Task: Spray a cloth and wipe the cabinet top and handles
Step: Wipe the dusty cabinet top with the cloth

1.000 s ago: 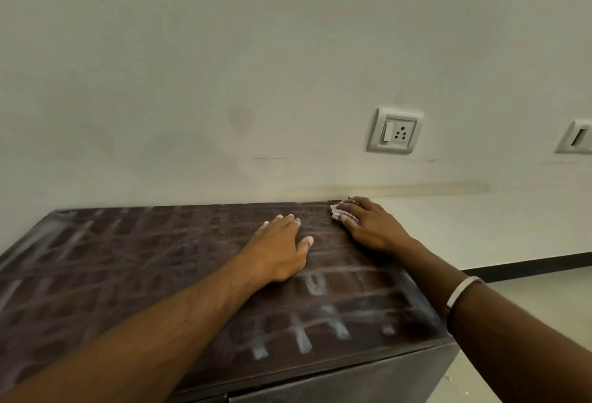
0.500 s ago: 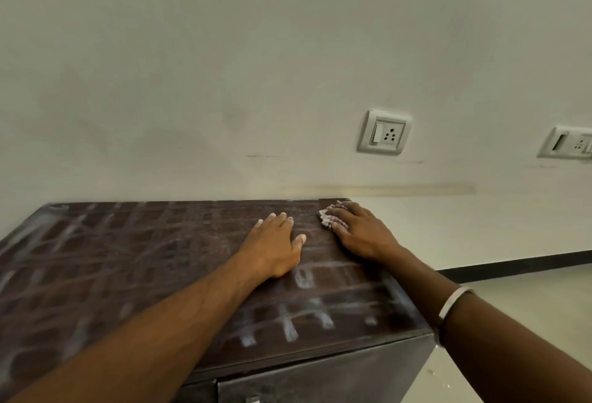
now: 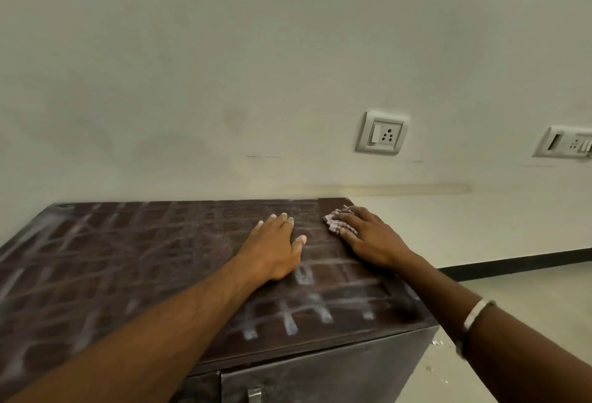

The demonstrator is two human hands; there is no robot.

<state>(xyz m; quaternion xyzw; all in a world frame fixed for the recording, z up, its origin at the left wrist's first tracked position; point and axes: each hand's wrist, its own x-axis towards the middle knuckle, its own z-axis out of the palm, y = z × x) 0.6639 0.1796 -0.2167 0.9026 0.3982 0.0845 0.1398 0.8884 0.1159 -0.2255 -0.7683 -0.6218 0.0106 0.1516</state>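
Note:
The dark brown cabinet top point(image 3: 134, 261) stretches across the lower left, streaked with pale wipe marks. My right hand point(image 3: 368, 239) presses a small checked cloth point(image 3: 336, 221) flat onto the far right corner of the top; most of the cloth is hidden under the fingers. My left hand point(image 3: 275, 249) lies flat on the top beside it, fingers apart and holding nothing. A metal handle point(image 3: 254, 395) shows on the grey cabinet front at the bottom edge. No spray bottle is in view.
A pale wall rises right behind the cabinet, with a switch socket point(image 3: 381, 133) and a second socket plate point(image 3: 567, 142) at the right. Light floor point(image 3: 519, 313) with a black skirting line lies to the right of the cabinet.
My right hand has slid the cloth slightly along the far right corner. The left hand stays flat. The view has tilted down, showing more of the cabinet front and its handle.

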